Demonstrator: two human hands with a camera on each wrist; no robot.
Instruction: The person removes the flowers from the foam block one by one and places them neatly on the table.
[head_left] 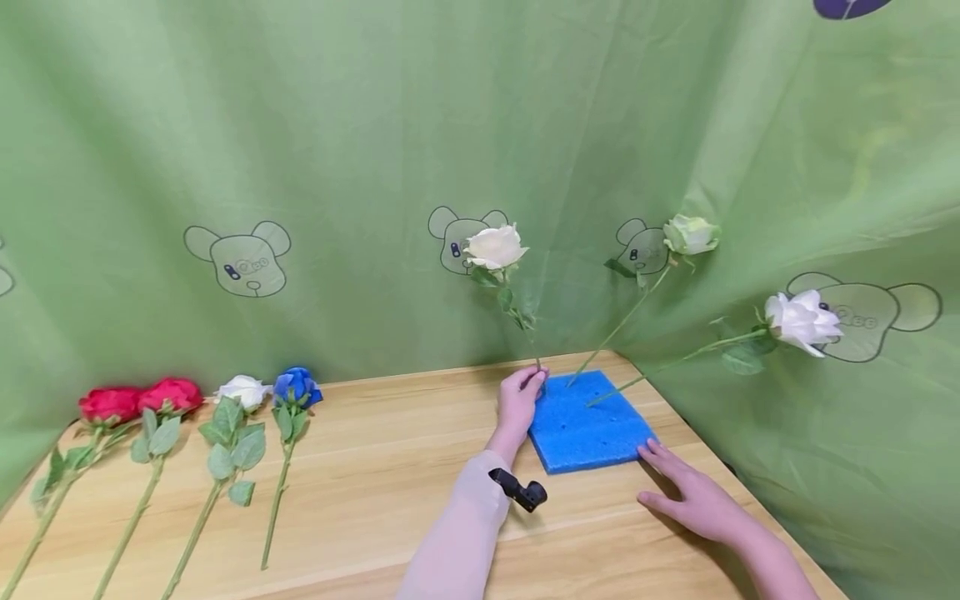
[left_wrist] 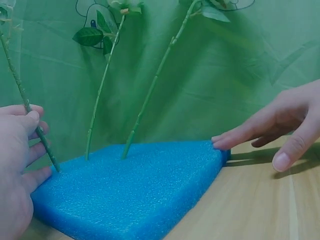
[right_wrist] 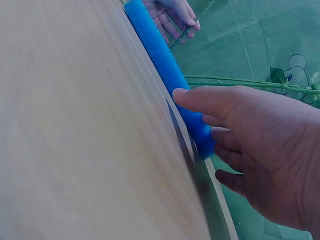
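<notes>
A blue foam board [head_left: 588, 433] lies at the right of the table. My left hand [head_left: 519, 404] pinches the green stem of a cream-white artificial rose [head_left: 497, 247]; in the left wrist view the stem's lower end meets the foam near its left edge. A pale green-white rose [head_left: 690, 235] and a white rose [head_left: 802, 322] stand in the foam with tilted stems. My right hand [head_left: 697, 500] has its fingers extended, and its fingertips touch the foam's near right corner. Both hands also show in the right wrist view.
On the left of the wooden table [head_left: 360, 483] lie two red roses [head_left: 171, 395], a white rose [head_left: 242, 392] and a blue rose [head_left: 296, 387], stems toward me. A green curtain [head_left: 360, 167] with bear-head prints hangs behind and along the right edge. A black camera mount [head_left: 519, 490] sits on my left wrist.
</notes>
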